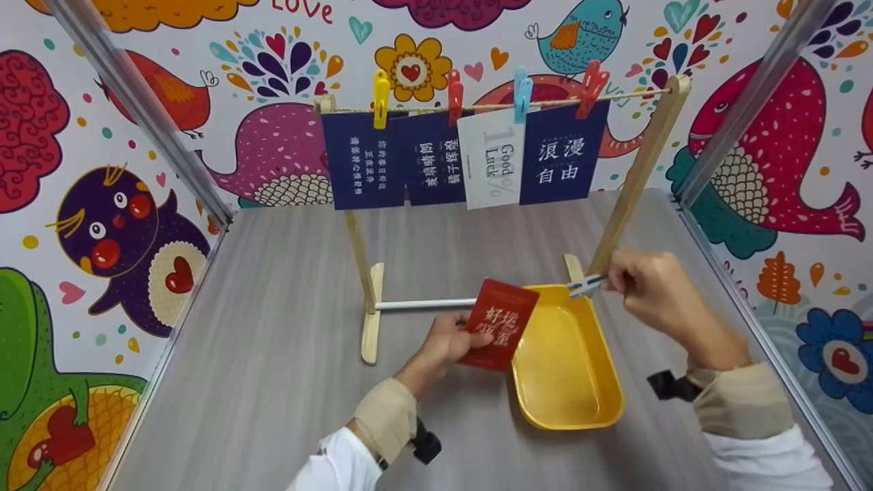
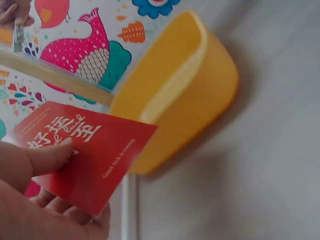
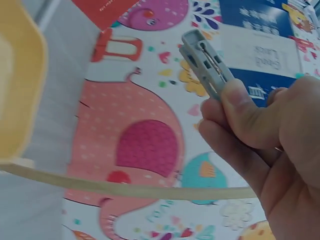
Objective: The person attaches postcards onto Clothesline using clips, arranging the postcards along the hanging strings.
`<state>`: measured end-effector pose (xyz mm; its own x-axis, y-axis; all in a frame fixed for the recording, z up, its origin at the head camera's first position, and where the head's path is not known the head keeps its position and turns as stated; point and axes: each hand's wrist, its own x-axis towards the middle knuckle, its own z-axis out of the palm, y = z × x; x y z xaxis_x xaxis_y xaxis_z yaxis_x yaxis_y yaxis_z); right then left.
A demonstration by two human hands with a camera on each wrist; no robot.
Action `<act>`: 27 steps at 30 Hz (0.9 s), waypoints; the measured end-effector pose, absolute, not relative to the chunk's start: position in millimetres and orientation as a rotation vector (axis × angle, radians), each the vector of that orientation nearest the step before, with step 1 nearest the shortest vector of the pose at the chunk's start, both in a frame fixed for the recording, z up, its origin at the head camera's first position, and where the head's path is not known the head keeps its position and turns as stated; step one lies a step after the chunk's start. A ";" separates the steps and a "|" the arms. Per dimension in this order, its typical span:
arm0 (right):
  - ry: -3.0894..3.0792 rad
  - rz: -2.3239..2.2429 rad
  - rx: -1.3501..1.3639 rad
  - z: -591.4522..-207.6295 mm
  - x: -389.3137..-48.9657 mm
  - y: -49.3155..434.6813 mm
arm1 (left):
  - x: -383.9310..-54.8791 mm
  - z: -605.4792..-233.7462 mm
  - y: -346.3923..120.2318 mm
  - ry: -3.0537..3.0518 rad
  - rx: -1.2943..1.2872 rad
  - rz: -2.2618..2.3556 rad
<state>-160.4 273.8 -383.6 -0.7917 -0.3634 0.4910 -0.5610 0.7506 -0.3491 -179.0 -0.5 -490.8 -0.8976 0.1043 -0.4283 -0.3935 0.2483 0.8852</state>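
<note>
My left hand [image 1: 447, 344] pinches a red card [image 1: 501, 320] with white lettering, thumb on its printed face, as the left wrist view also shows. A grey clothespin [image 3: 207, 62] is held by its end between the thumb and fingers of my right hand [image 1: 658, 293], above the far right corner of the yellow basin [image 1: 569, 354]. Behind the hands, cards hang from a rope [image 1: 627, 95] on a wooden stand [image 1: 644, 157]: dark blue cards [image 1: 563, 153] and a white card [image 1: 492, 160], held by yellow [image 1: 380, 99], red [image 1: 455, 95] and light blue [image 1: 522, 95] clothespins.
The stand's left foot [image 1: 372, 314] and a white crossbar [image 1: 426, 304] lie low on the grey table [image 1: 273, 382]. Patterned panels [image 1: 129, 232] with metal edge strips [image 1: 723, 102] enclose the table at the back and sides.
</note>
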 end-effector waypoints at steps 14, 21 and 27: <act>-2.684 0.471 0.659 -300.8 -183.2 282.4 | -220.0 -415.2 60.5 1.957 -0.324 1.922; -2.764 0.438 0.636 -268.8 -200.6 284.7 | -233.5 -395.8 83.4 1.787 -0.399 2.060; -2.782 0.359 0.607 -241.3 -208.2 294.6 | -246.2 -371.9 103.9 1.650 -0.401 2.188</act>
<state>-208.2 294.6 -241.3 -0.8757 -0.3686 0.3119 -0.4358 0.8816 -0.1814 -246.2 103.9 -371.9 -0.8911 0.1210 -0.4374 -0.4538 -0.2461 0.8564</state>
